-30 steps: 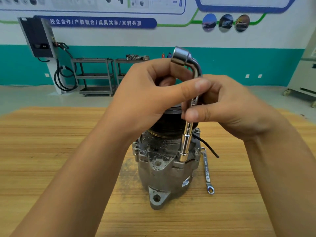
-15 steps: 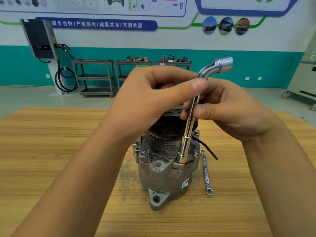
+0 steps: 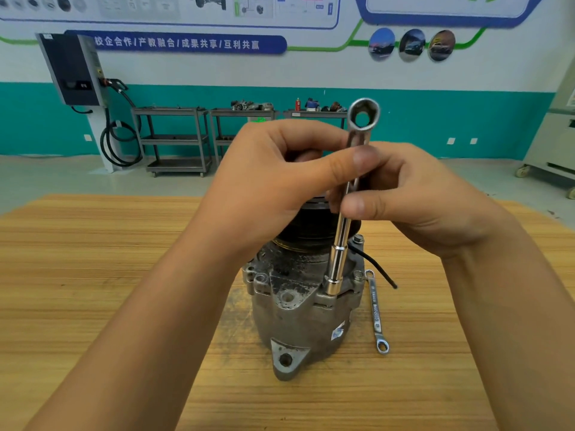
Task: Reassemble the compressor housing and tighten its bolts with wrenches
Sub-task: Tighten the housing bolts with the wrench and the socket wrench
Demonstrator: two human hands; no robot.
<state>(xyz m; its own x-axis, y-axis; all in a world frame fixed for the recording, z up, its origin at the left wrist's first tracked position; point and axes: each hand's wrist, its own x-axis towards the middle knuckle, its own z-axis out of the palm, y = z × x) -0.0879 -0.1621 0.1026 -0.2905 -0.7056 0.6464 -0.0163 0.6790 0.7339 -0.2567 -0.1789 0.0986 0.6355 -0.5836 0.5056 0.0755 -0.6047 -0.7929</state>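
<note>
The grey compressor housing stands upright on the wooden table, its black pulley end partly hidden behind my hands. A chrome L-shaped socket wrench stands upright with its lower socket on a bolt at the housing's flange. Its bent upper end faces the camera, socket opening visible. My left hand pinches the upper shaft between thumb and fingers. My right hand grips the shaft just below, thumb across it. Another bolt head shows at the flange's right.
A flat ring spanner lies on the table right of the housing. A black wire trails from the housing to the right. Metal carts and a charging unit stand by the far wall.
The wrench has been turned about its upright shaft: its bent top pointed left, then right, and now faces the camera. Both hands stay on the shaft.
</note>
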